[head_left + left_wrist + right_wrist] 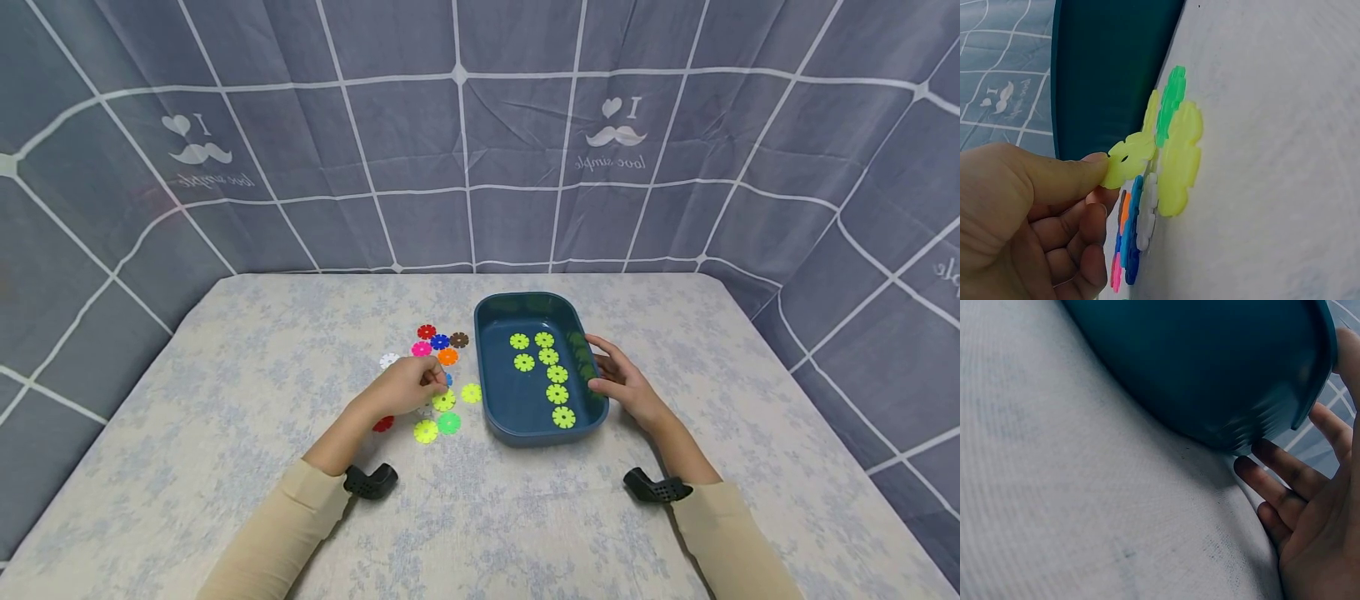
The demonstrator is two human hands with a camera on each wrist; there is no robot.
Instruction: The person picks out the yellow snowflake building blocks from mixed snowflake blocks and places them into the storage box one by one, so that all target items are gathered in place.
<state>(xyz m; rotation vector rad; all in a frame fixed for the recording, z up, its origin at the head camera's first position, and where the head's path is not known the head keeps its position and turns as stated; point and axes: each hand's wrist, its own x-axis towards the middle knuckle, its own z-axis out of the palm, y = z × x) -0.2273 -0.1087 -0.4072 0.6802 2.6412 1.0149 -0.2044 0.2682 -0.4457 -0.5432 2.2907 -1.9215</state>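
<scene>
My left hand (408, 383) pinches a yellow-green notched plastic disc (1132, 159) between thumb and forefinger, the other fingers curled beneath. Below it lie a bright green disc (449, 423) and a yellow disc (425, 431); another yellow disc (471, 392) is close to the blue bin (517, 417). Several yellow-green discs (557, 373) lie flat inside the bin, most in a column toward its right side. At the bin's right wall, my right hand (630, 390) holds the rim, thumb over the edge and fingers along the outside.
Loose discs of other colours spread left of the bin: red (426, 332), blue (439, 342), brown (459, 340), orange (447, 357), pink (422, 349) and white (388, 360). Part of another red disc (383, 424) shows beside the left wrist. A patterned cloth (495, 517) covers the table.
</scene>
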